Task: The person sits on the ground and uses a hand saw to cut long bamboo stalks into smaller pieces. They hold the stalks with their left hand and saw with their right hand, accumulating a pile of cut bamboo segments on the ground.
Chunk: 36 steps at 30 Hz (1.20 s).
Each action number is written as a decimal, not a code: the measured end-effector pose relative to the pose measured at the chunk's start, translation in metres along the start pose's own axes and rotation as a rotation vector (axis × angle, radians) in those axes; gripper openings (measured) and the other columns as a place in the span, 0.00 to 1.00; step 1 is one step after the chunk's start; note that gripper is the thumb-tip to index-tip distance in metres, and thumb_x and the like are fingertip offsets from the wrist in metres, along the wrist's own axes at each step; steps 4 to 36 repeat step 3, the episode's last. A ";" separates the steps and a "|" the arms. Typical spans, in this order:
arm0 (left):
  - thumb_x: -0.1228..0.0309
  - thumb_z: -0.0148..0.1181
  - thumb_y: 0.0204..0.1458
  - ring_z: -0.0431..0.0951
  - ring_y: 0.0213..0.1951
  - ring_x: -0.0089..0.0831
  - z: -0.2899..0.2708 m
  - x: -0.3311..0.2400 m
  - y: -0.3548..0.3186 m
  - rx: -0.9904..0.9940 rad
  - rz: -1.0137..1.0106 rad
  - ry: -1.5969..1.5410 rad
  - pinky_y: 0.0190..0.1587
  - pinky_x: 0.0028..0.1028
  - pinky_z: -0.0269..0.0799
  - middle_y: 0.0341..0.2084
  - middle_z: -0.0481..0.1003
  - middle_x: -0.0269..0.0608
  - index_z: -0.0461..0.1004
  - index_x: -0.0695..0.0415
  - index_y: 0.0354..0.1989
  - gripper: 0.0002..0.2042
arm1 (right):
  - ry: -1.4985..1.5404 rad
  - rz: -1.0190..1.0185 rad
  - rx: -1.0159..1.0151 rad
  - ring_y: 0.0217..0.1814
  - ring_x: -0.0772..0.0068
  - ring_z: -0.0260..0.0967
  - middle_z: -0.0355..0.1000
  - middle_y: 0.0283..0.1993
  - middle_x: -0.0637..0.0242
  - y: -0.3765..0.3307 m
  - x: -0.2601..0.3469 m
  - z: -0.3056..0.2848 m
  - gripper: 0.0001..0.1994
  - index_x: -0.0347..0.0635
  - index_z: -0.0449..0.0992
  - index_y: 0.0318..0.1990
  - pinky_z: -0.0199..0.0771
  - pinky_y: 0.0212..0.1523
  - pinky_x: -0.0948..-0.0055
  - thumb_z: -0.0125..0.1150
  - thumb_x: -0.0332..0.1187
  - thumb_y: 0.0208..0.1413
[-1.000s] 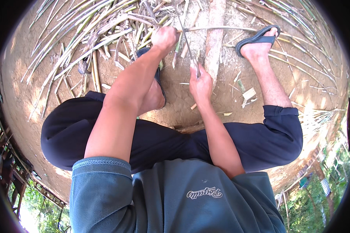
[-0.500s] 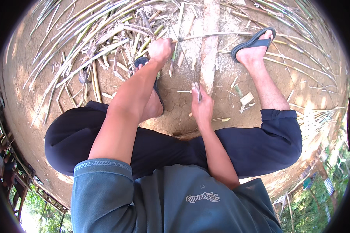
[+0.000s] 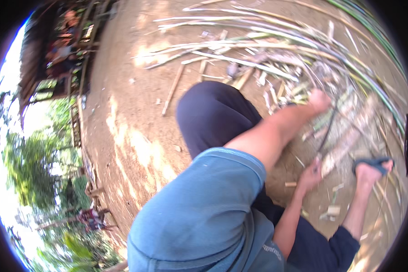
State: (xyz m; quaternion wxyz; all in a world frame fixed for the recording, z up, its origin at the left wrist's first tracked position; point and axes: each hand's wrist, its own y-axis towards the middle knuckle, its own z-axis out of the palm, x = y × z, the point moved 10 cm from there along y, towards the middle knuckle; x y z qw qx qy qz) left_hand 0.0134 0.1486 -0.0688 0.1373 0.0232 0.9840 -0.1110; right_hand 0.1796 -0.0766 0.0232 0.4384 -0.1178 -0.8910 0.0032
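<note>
My left hand (image 3: 320, 100) is closed on what looks like a thin stalk, blurred by motion, above a heap of cut stalks and scraps. Lower down, my right hand (image 3: 310, 177) grips the handle of a long, thin-bladed knife (image 3: 329, 129). Its dark blade slants up from that fist past the left hand. A worn, pale wooden plank (image 3: 349, 145) lies on the ground beside the blade. The stalk's exact meeting with the left fingers is smeared.
Long split stalks (image 3: 258, 43) spread over the bare dirt ground (image 3: 122, 113). My sandalled foot (image 3: 371, 168) rests right of the plank, near small wood chips (image 3: 333, 211). At the far left stand a thatched shelter (image 3: 34, 59) with people under it and green trees (image 3: 36, 167).
The view has swung left and tilted, bringing the shelter and trees in. Both hands now appear farther right in the picture. The knife stays in my right hand; my left hand remains closed.
</note>
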 end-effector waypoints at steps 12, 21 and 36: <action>0.67 0.50 0.50 0.80 0.35 0.38 0.055 0.114 -0.012 -0.128 -0.440 -0.431 0.36 0.40 0.74 0.31 0.80 0.45 0.79 0.49 0.30 0.09 | 0.200 0.076 0.031 0.21 0.73 0.55 0.62 0.18 0.66 -0.047 0.041 0.003 0.18 0.34 0.76 0.41 0.61 0.24 0.69 0.51 0.43 0.65; 0.67 0.50 0.50 0.80 0.35 0.38 0.055 0.114 -0.012 -0.128 -0.440 -0.431 0.36 0.40 0.74 0.31 0.80 0.45 0.79 0.49 0.30 0.09 | 0.200 0.076 0.031 0.21 0.73 0.55 0.62 0.18 0.66 -0.047 0.041 0.003 0.18 0.34 0.76 0.41 0.61 0.24 0.69 0.51 0.43 0.65; 0.67 0.50 0.50 0.80 0.35 0.38 0.055 0.114 -0.012 -0.128 -0.440 -0.431 0.36 0.40 0.74 0.31 0.80 0.45 0.79 0.49 0.30 0.09 | 0.200 0.076 0.031 0.21 0.73 0.55 0.62 0.18 0.66 -0.047 0.041 0.003 0.18 0.34 0.76 0.41 0.61 0.24 0.69 0.51 0.43 0.65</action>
